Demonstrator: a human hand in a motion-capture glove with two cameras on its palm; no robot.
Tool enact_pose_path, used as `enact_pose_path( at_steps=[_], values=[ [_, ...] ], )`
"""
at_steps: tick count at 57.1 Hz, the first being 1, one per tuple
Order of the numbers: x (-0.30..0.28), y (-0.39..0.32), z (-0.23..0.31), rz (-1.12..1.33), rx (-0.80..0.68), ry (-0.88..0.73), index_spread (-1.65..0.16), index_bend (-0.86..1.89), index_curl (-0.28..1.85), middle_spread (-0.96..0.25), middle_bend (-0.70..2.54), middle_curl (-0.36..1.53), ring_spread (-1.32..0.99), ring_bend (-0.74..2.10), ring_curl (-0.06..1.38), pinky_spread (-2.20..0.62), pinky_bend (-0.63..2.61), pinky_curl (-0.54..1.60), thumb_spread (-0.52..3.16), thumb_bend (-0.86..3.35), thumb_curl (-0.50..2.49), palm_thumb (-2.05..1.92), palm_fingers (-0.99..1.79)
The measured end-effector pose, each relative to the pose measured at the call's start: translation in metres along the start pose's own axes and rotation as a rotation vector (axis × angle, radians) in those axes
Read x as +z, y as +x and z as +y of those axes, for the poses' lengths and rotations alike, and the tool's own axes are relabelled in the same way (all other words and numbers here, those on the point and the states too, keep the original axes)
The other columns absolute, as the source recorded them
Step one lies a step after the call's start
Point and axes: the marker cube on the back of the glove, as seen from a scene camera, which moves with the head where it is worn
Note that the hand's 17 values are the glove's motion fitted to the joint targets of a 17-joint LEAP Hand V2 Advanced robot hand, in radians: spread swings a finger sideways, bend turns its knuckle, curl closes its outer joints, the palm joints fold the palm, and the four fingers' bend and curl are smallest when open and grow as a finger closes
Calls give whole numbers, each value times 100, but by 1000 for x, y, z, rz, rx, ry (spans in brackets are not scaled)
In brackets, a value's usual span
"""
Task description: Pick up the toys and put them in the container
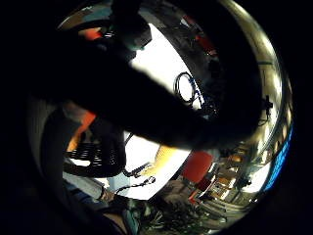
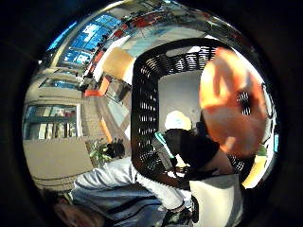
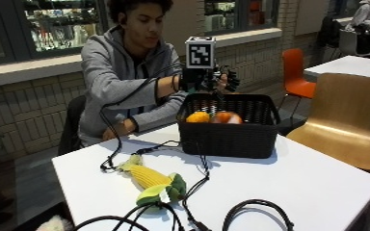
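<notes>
In the outside view a person in a grey hoodie sits behind a white table (image 3: pixel 313 178), the gloved right hand (image 3: pixel 220 79) raised in the upper middle of the frame, just above the back rim of a black woven basket (image 3: pixel 229 126). The grip looks spread, its fingers fanned out and holding nothing, though they are small and dark against the glove. Two toys lie inside the basket, seen over its rim: an orange toy fruit (image 3: pixel 198 117) toward the left and a paler orange-and-white toy (image 3: pixel 227 117) touching it on the right. A plush corn cob (image 3: pixel 151 179) with green husk leaves lies on the table in the lower left of the frame, well apart from the basket and nearer the camera. Black cables loop across the table around the corn and along the bottom edge.

The thumb side palm view shows the basket's perforated black wall (image 2: pixel 147 109) and a large orange toy (image 2: pixel 232 104) close to the palm. The little finger side palm view is mostly blocked by a dark finger.
</notes>
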Motion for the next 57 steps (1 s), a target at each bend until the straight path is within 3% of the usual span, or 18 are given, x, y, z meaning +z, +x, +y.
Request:
enact_pose_path(
  at_steps=[11,20,30,35,49,57],
  values=[
    [-11,64,45,-29,168,34,-31,10,31,-3,18,57,-13,58,26,3,113,41,133,-2,48,3,-17],
    [-9,157,90,-42,428,55,-31,12,29,-1,20,54,-12,55,25,5,106,37,135,-1,42,3,-8],
    [61,203,138,-173,646,-22,-31,11,26,1,21,53,-12,56,26,6,105,36,135,0,39,6,-5],
    [94,226,139,-218,749,-72,-31,12,25,2,17,51,-9,44,23,5,113,38,134,0,39,9,-14],
    [165,248,134,-179,854,-127,-29,7,19,6,13,40,-3,32,22,3,134,42,128,-2,36,12,-19],
    [185,249,127,-129,846,-108,-30,3,15,8,11,35,-2,45,27,0,142,43,126,-2,35,12,-13]
  ],
)
